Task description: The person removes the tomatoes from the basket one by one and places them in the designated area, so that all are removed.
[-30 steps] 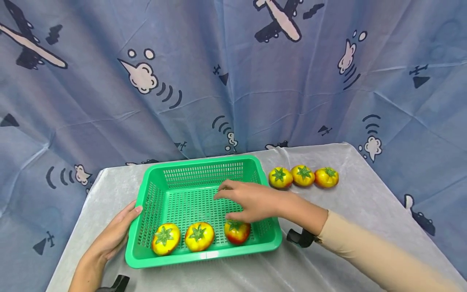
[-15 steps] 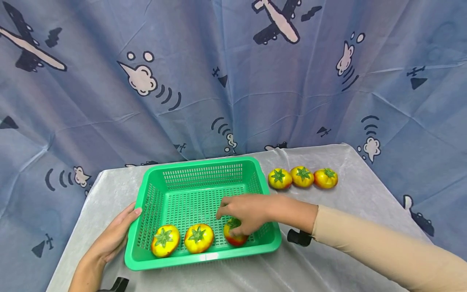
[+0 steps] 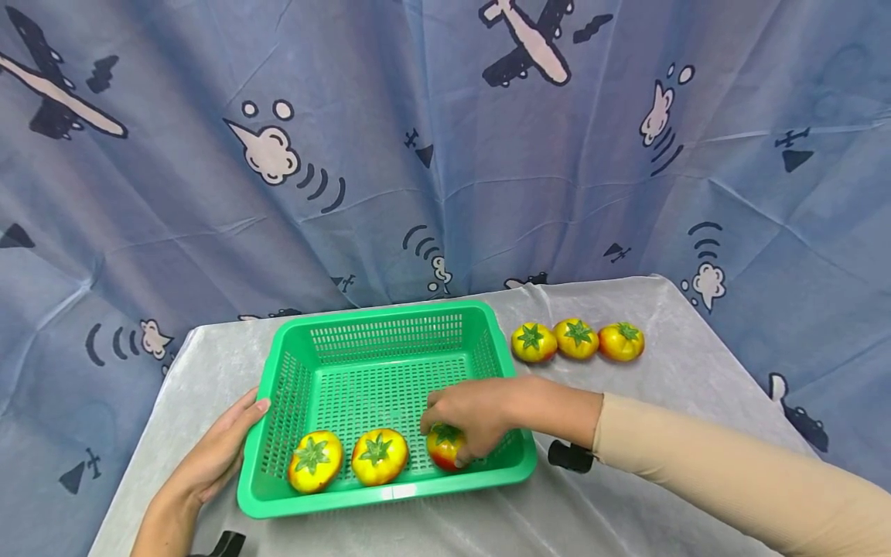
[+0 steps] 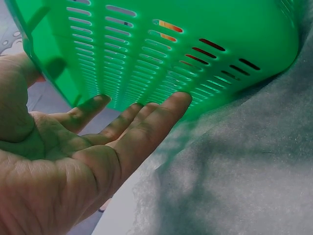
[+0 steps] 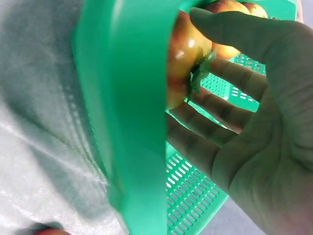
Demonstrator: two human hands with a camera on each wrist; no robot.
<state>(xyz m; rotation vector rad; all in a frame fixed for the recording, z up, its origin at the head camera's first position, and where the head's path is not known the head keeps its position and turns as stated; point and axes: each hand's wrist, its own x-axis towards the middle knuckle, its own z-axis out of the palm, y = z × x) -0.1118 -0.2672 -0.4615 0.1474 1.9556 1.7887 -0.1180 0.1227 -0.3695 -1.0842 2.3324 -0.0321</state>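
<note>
A green plastic basket (image 3: 390,363) with slotted walls stands on the table, with three yellow-red tomatoes with green star-shaped tops along its near side. My left hand (image 3: 219,449) holds its left side, thumb over the rim; in the left wrist view, the fingers (image 4: 146,129) reach along the outer wall. Inside the basket, my right hand (image 3: 473,414) grips the rightmost tomato (image 3: 443,447), thumb on the near side and fingers round the far side. The right wrist view shows that tomato (image 5: 183,61) between thumb and fingers. The left tomato (image 3: 315,462) and middle tomato (image 3: 380,457) lie untouched.
Three more tomatoes (image 3: 578,339) lie in a row on the grey cloth (image 3: 668,387), right of the basket's far corner. Behind the table hangs a blue curtain (image 3: 376,209) with airplane prints. A black wrist camera (image 3: 571,456) sits under the right wrist.
My right hand has come down and towards the near side onto the rightmost tomato, and its fingers have closed round it. The left hand and the basket have hardly moved.
</note>
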